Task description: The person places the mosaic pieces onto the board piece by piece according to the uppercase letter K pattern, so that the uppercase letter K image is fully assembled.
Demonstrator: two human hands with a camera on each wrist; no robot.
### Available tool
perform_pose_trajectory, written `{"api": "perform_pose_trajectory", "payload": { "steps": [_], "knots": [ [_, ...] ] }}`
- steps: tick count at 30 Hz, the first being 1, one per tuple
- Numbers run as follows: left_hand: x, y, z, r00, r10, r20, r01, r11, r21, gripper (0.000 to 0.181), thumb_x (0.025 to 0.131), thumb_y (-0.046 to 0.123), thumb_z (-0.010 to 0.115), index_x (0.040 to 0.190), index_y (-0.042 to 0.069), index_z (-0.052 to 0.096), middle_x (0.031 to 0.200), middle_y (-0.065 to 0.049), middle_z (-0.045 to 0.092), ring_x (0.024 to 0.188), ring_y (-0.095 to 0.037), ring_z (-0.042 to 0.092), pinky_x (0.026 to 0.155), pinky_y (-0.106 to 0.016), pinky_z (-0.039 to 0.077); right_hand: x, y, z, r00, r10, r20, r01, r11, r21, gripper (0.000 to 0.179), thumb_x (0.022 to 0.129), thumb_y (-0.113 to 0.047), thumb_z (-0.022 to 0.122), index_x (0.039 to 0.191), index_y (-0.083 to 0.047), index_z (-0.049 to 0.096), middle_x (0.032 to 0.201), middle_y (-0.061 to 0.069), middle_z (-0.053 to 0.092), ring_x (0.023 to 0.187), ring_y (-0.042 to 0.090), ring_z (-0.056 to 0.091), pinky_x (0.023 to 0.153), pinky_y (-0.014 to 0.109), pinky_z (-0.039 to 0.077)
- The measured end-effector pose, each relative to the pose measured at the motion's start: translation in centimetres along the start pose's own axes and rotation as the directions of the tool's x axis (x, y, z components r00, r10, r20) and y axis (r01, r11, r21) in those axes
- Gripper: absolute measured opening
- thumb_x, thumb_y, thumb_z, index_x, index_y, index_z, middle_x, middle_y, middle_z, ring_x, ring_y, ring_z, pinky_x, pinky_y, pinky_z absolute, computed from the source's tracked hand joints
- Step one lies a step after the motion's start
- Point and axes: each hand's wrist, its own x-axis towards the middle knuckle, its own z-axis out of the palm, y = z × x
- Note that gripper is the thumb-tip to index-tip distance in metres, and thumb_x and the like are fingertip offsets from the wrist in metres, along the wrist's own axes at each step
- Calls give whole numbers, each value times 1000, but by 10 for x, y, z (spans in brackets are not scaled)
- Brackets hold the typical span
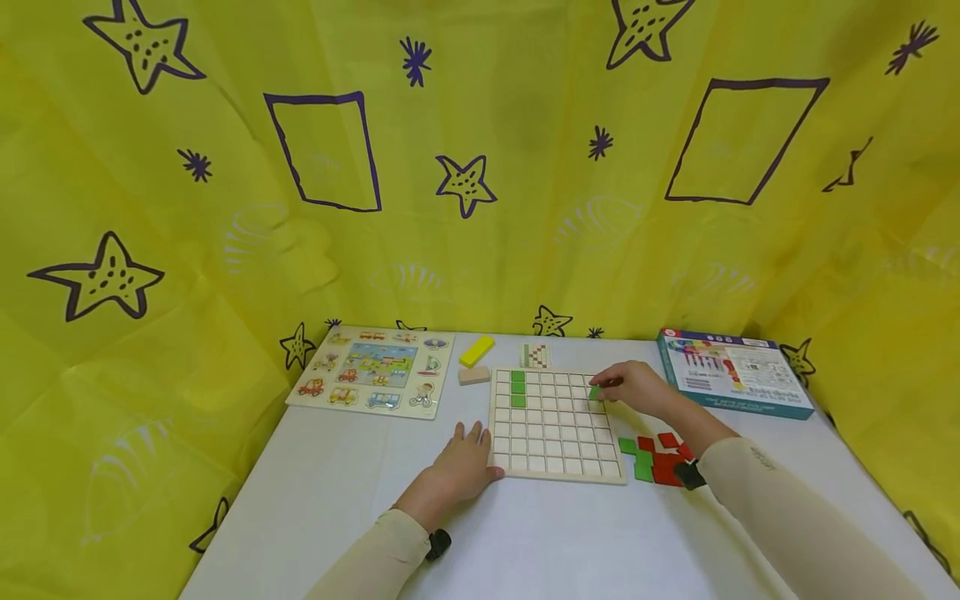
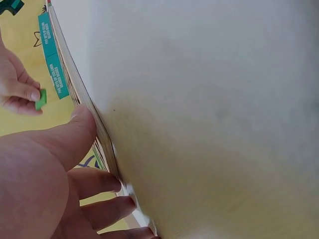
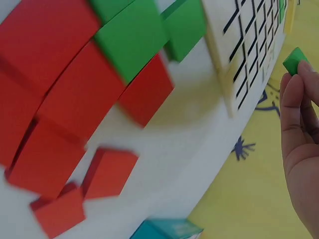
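Observation:
A wooden grid board (image 1: pixel 555 429) lies mid-table, with several green tiles (image 1: pixel 518 388) in its second column near the top. My right hand (image 1: pixel 637 390) pinches a small green square tile (image 3: pixel 295 60) between thumb and fingertips, over the board's upper right corner. At the board's lower left corner rests my left hand (image 1: pixel 457 467), fingers spread along the edge and thumb (image 2: pixel 83 124) against its side. Loose red tiles (image 1: pixel 666 468) and green tiles (image 1: pixel 643 465) lie in a cluster to the right of the board, below my right forearm.
On the left lies a picture puzzle board (image 1: pixel 445 367) with vehicles. Behind the grid board are a yellow block (image 1: pixel 477 351), a plain wooden block (image 1: pixel 473 376) and a small pattern card (image 1: pixel 536 356). A flat teal-edged box (image 1: pixel 738 375) lies back right. Yellow curtain (image 1: pixel 525 250) encloses the table.

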Motion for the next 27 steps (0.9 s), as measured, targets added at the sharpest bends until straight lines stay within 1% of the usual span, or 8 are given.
{"api": "perform_pose_trajectory", "payload": {
  "steps": [3,5,9,13,17,21,27],
  "knots": [
    [0,0,-1,1000,-3,0,3,1000,-6,74,98,48,60,150,-3,43,157,-21,37,145,-46,29,115,-48,34,9,-9,10,999,-37,4,37,999,10,26,92,-6,72,116,4,71,102,9,70,88,21,62,75,32,55],
    [0,1,-2,1000,-2,1,2,1000,-4,74,98,48,60,150,-3,43,157,-21,37,145,-46,29,115,-48,34,15,-16,18,998,-61,10,61,998,17,23,92,-6,73,113,4,71,96,8,68,86,21,60,74,32,55],
    [-1,1,-4,1000,0,1,0,1000,-14,74,99,46,60,150,-4,43,157,-21,37,145,-47,29,116,-49,33,26,-30,36,994,-101,31,100,994,34,12,91,-8,75,101,-3,70,89,3,65,81,20,59,70,34,53],
    [-3,2,-4,1000,-1,9,2,999,-52,73,99,45,61,149,-5,43,157,-22,36,145,-47,28,116,-50,32,37,-44,57,990,-119,73,116,992,52,8,90,-8,76,97,-7,72,90,0,66,82,17,61,70,34,54],
    [-5,2,-4,1000,0,10,1,999,-55,73,99,46,60,149,-4,43,157,-22,36,145,-47,28,117,-50,31,46,-54,76,985,-140,98,137,990,41,8,89,-7,77,96,-6,73,90,-1,67,85,15,62,74,32,54],
    [-6,2,-5,1000,5,6,-5,999,-31,73,99,46,59,149,-4,43,157,-21,37,145,-46,29,117,-49,31,52,-57,90,982,-149,112,150,989,4,7,89,-9,77,94,-8,73,88,-3,67,83,13,61,74,30,53],
    [-6,2,-7,1000,18,0,-18,1000,-18,73,100,46,58,149,-5,43,157,-22,37,144,-47,29,116,-50,33,55,-61,100,980,-163,119,169,985,-45,5,90,-9,77,94,-9,74,87,-5,67,81,11,60,76,31,53]
  ]
}}
